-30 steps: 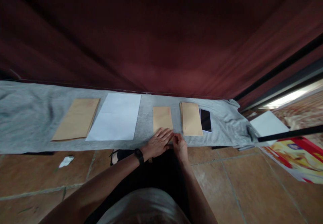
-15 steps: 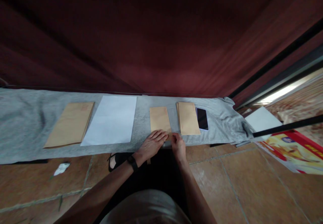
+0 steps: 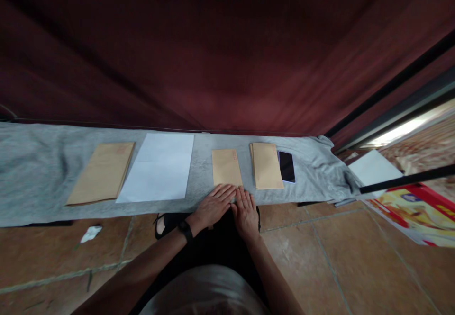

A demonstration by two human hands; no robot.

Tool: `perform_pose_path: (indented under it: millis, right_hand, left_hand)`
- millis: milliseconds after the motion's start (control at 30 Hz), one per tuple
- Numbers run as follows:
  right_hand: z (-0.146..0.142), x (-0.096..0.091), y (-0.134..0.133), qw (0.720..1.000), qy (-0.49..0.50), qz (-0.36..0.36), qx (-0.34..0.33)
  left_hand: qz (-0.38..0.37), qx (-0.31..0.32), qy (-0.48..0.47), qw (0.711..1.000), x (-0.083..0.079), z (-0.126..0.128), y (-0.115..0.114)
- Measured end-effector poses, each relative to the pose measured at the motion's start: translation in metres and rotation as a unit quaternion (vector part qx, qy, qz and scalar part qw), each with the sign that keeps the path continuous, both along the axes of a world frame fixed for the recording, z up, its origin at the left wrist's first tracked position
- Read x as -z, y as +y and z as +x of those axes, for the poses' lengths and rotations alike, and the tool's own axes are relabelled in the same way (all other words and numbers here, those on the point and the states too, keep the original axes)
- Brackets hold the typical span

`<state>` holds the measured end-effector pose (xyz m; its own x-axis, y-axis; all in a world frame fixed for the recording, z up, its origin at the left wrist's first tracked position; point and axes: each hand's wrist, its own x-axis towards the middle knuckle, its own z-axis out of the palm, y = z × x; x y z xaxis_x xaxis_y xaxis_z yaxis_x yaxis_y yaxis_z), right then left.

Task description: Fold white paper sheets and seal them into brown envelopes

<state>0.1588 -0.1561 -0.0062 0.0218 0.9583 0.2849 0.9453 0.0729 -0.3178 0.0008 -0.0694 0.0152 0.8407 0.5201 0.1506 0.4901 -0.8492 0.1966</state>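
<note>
We record a dark red curtain (image 3: 213,59) filling the far half of the view. Along its foot a long grey cloth (image 3: 35,173) lies spread from left to right on the tiled floor (image 3: 355,267).

On the cloth, from left to right, we note:
- a large brown envelope (image 3: 101,173);
- a white sheet (image 3: 156,168) just beside it, its left edge lying over the envelope's right edge;
- a small brown envelope (image 3: 226,167), lying apart in the middle;
- a stack of brown envelopes (image 3: 266,166);
- a dark phone (image 3: 286,166) touching the right side of the stack.

Off the right end of the cloth we see a white board (image 3: 375,169), a black bar (image 3: 408,178) and a colourful printed sheet (image 3: 415,211).

The left hand (image 3: 213,206) lies flat at the near edge of the cloth, and its fingertips cover the near end of the small brown envelope. Its grip is wide, with the fingers stretched out and nothing held. The right hand (image 3: 245,213) lies flat just beside it, touching it, and its fingertips reach the envelope's near right corner. Its grip is likewise wide and holds nothing. We cannot confirm that it touches the envelope.

A black wristband (image 3: 185,231) sits on the left wrist. A dark sandal (image 3: 167,221) shows on the floor near that wrist. A small white scrap (image 3: 90,233) lies on the tiles at near left.
</note>
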Motion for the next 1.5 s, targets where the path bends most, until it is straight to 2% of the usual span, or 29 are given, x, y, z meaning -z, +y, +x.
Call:
perform_pose_path:
  millis: [367,600,700,900,1000,1133,1333,1500]
  right_hand:
    - [0.019,0.007,-0.007,0.999,-0.037,-0.007,0.006]
    - [0.026,0.006,-0.011,0.998,-0.055,-0.004,0.010]
    - [0.025,-0.001,-0.006,0.999,-0.031,0.000,0.020]
    - [0.023,-0.018,0.023,0.991,0.067,-0.024,0.112]
    - [0.026,-0.021,0.035,0.973,0.183,-0.044,0.133]
    - [0.030,-0.017,0.042,0.925,0.340,-0.067,0.158]
    - [0.028,-0.013,0.043,0.883,0.430,-0.114,0.151]
    - [0.023,-0.020,0.041,0.864,0.469,-0.116,0.139]
  left_hand:
    - [0.029,-0.014,0.004,0.999,0.005,-0.027,-0.014]
    - [0.052,-0.040,0.022,0.998,-0.001,-0.045,-0.021]
    - [0.061,-0.045,0.024,0.997,-0.002,-0.043,-0.022]
    - [0.086,-0.063,0.056,0.993,-0.002,-0.025,-0.018]
    - [0.083,-0.069,0.067,0.992,-0.007,-0.018,-0.017]
    - [0.082,-0.065,0.073,0.992,-0.015,-0.016,-0.018]
    - [0.069,-0.080,0.057,0.993,-0.020,-0.014,-0.022]
    - [0.025,-0.101,0.006,0.995,-0.014,-0.017,-0.025]
